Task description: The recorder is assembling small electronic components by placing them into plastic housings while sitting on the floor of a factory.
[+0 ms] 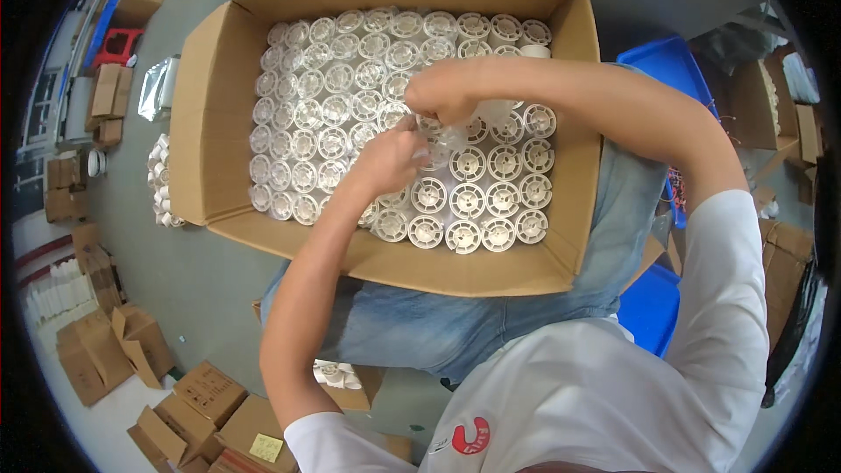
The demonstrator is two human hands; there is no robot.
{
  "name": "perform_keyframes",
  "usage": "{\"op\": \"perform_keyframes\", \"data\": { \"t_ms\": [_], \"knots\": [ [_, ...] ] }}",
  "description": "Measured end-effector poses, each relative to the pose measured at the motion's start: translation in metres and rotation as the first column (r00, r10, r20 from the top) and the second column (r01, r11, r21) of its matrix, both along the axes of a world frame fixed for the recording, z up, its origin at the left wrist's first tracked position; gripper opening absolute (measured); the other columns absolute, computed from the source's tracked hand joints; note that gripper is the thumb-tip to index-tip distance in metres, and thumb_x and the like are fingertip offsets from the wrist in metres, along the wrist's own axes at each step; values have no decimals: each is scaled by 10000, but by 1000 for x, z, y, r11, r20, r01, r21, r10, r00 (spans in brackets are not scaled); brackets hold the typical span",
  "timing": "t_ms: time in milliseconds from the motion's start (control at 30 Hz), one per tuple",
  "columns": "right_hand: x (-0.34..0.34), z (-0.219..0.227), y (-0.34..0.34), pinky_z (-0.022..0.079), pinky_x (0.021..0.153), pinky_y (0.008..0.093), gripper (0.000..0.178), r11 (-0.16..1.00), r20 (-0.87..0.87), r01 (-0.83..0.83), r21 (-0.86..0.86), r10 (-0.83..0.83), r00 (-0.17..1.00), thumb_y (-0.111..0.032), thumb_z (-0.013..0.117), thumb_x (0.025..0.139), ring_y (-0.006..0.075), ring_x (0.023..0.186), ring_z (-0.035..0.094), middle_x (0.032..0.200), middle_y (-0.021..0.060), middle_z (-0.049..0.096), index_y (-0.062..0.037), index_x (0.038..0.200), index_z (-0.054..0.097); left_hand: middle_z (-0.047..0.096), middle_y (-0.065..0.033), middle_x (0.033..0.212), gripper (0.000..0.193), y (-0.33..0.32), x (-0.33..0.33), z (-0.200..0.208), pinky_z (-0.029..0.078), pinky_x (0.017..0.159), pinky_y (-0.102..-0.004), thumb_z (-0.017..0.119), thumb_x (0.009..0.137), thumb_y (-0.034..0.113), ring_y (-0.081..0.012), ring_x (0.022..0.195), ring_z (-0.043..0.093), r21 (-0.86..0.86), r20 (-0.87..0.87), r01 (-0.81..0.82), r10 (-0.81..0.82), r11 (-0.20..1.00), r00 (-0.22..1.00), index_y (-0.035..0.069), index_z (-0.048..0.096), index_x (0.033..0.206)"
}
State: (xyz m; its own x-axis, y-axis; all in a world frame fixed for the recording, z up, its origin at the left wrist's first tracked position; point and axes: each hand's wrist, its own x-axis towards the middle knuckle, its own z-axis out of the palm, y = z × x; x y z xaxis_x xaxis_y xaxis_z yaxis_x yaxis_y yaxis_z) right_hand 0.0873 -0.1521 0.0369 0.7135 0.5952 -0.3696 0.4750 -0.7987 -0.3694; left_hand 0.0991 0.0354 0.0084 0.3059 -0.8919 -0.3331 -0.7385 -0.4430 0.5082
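Observation:
A large open cardboard box (200, 114) rests across my lap. Rows of round white plastic parts (467, 164) with ring-shaped, spoked ends stand in it. Over the left and middle rows the parts (336, 109) have a shiny clear plastic covering; several at the right look bare. My right hand (442, 90) reaches in from the right, its fingers closed on crinkled clear plastic wrap (453, 137). Just below and left of it, my left hand (390, 160) pinches the same wrap. The part under my hands is partly hidden, and so are some of my fingertips.
Blue trays (670, 70) stand to the right of my legs. Cardboard boxes (206, 394) lie on the floor at the lower left. White parts (160, 180) are heaped left of the big box, near a clear plastic bag (159, 89). A red stool (119, 45) stands farther off.

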Motion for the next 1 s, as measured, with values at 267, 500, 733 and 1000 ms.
{"op": "perform_keyframes", "data": {
  "t_ms": [267, 500, 733, 1000],
  "knots": [
    [7, 10, -1, 478, 642, 396, 180, 970, -162, 76, 230, -39, 986, -37, 616, 676, 291, 741, 631, 793, 171, 666, 10, 841, 672, 614, -219, 972, 193, 3, 9, 8, 468, 834, -425, 593, 799, 36, -390, 988, 582, -140, -237, -122, 86, 983, 968, -43, 585, 974],
    [25, 37, -18, 469, 628, 400, 222, 856, 74, 293, 425, -356, 931, -49, 620, 641, 294, 711, 614, 746, 152, 642, 1, 854, 658, 585, -28, 767, 118, 7, 9, 25, 458, 726, -304, 614, 854, 112, -141, 765, 548, -291, -511, -626, 436, 723, 741, 29, 592, 935],
    [20, 1, -31, 512, 712, 418, 309, 948, -33, 307, -83, -310, 950, -150, 741, 677, 316, 848, 655, 855, 155, 676, -34, 951, 658, 673, -202, 886, 259, 5, 46, 9, 494, 741, -373, 676, 826, 211, -297, 812, 649, -247, -58, -497, 500, 832, 864, 15, 630, 990],
    [23, 14, -19, 497, 638, 408, 154, 971, 27, 237, 30, -238, 971, -80, 705, 613, 300, 728, 650, 707, 156, 648, 10, 720, 642, 661, -212, 864, 279, 2, 48, -14, 488, 722, -458, 673, 821, 231, -376, 835, 636, -89, 170, -293, 305, 952, 937, 22, 607, 995]
  ]
}}
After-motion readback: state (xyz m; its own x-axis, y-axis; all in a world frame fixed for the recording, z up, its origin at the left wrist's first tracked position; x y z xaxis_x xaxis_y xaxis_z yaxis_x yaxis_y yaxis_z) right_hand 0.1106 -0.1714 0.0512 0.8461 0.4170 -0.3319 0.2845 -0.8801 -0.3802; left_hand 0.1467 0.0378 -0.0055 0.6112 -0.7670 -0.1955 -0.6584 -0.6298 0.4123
